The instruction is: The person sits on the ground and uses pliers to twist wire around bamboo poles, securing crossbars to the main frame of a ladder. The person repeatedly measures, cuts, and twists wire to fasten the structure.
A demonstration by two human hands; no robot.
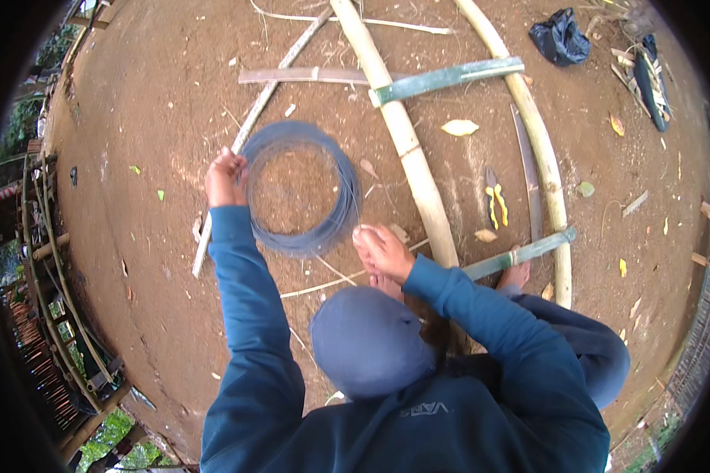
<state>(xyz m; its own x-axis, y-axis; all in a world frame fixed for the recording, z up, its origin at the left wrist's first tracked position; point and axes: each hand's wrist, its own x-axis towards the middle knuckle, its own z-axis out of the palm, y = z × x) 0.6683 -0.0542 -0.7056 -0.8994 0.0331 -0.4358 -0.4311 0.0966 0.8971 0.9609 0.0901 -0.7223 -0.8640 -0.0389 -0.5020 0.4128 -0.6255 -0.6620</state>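
A large coil of thin dark wire lies on the dirt ground in front of me. At its left edge my left hand is closed, its fingers curled on the outer strands. My right hand is closed in a pinch just off the coil's lower right side. A thin strand of wire runs from the coil up to those fingertips. Right of the coil lies a pale bamboo pole, part of a ladder-like frame. Pliers with yellow handles rest on the ground inside that frame.
A second pole curves along the right, joined by green bamboo slats across both poles. A thin stick passes behind the coil's left side. A black plastic bag sits far right. My bare foot is by the lower slat.
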